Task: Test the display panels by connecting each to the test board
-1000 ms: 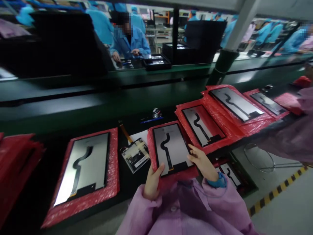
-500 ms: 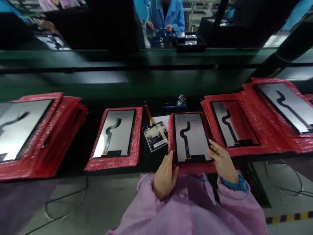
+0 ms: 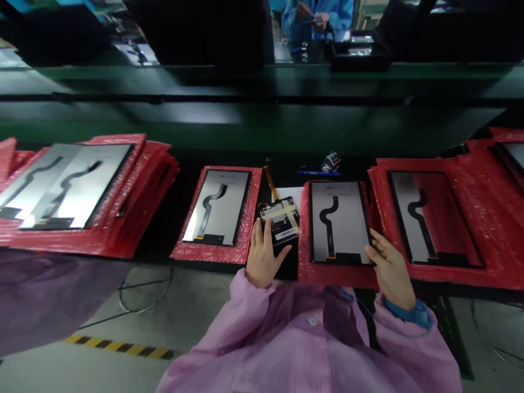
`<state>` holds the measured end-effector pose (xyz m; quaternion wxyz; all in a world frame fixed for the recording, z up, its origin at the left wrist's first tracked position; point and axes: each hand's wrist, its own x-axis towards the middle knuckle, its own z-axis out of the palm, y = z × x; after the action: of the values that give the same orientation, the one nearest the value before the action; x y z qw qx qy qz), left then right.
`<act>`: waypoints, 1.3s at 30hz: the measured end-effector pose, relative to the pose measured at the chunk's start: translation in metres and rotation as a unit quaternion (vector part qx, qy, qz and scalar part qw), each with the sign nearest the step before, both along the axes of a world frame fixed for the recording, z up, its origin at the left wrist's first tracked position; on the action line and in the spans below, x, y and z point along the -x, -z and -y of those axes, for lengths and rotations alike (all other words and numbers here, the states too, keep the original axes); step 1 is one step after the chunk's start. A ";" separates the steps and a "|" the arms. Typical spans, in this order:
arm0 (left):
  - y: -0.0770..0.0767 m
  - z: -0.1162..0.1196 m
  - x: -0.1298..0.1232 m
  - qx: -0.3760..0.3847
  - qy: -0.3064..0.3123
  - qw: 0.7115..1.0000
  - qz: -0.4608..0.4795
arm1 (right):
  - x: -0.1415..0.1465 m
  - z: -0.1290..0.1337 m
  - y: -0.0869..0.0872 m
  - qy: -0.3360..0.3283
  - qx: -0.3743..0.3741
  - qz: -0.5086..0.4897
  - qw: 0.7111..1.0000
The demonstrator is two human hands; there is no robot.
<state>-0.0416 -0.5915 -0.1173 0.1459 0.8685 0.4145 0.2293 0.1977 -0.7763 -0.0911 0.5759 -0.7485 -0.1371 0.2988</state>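
Compared with half a second ago, the view takes in more of the left pile [image 3: 153, 180] on the bench [image 3: 161, 234]. The left hand [image 3: 262, 262] has moved from beside the lower left corner of the screen [image 3: 350, 218] to the board [image 3: 286, 221]; its fingers are slightly parted, tips over the board's left edge, thumb held out. The right hand [image 3: 391, 267] stays at the screen's lower right corner, thumb on the face, fingers curled at the edge; whether they pinch it is hard to tell.

The bench is matt black. The left pile and right pile [image 3: 499, 240] are glossy, crinkled red bubble wrap bearing more screens. The screen lies flat on red wrap [image 3: 335, 275] between board and right pile: a silvery-grey rectangle, thinly rimmed in black, with an S-shaped black strip [image 3: 329, 240]. The board is squarish, with pale tape [image 3: 280, 212] and an orange ribbon [image 3: 271, 183]. Beyond are a shiny, lumpy bundle [image 3: 331, 161] and a slim blue pen [image 3: 317, 173].
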 end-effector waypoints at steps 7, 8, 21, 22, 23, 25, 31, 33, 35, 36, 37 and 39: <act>0.005 -0.009 0.003 -0.015 0.012 1.000 0.009 | -0.001 -0.002 0.000 -0.037 0.158 0.262 0.951; 0.005 -0.010 0.003 -0.018 0.015 1.000 0.011 | 0.004 -0.002 -0.005 -0.054 0.180 0.324 0.927; 0.007 -0.013 0.000 -0.002 0.018 0.998 0.054 | 0.010 -0.143 -0.091 -0.480 0.133 0.489 0.717; 0.007 -0.012 -0.003 0.000 0.012 0.998 0.060 | 0.011 -0.164 -0.086 -0.499 0.148 0.481 0.705; 0.007 -0.012 -0.006 0.002 0.002 0.998 0.067 | 0.011 -0.182 -0.079 -0.505 0.153 0.482 0.700; 0.007 -0.010 -0.011 0.007 -0.018 0.997 0.080 | 0.013 -0.203 -0.065 -0.513 0.161 0.487 0.688; 0.008 -0.015 -0.018 0.031 -0.010 0.995 0.096 | 0.004 -0.201 -0.038 -0.526 0.150 0.494 0.675; 0.007 -0.020 -0.017 0.053 -0.001 0.994 0.095 | -0.002 -0.201 -0.035 -0.535 0.146 0.480 0.680; 0.004 -0.027 -0.015 0.084 0.010 0.992 0.092 | -0.007 -0.204 -0.033 -0.548 0.141 0.458 0.686; 0.003 -0.031 -0.014 0.100 0.017 0.991 0.091 | -0.008 -0.206 -0.031 -0.552 0.138 0.446 0.691; 0.002 -0.035 -0.013 0.116 0.023 0.989 0.091 | -0.008 -0.207 -0.030 -0.556 0.135 0.435 0.696; -0.001 -0.043 -0.011 0.141 0.036 0.985 0.094 | -0.007 -0.208 -0.030 -0.557 0.130 0.415 0.707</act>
<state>-0.0307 -0.5487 -0.1167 0.3132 0.8284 0.3953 0.2439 0.2050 -0.5682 -0.0615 0.0869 -0.6516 -0.7145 0.2392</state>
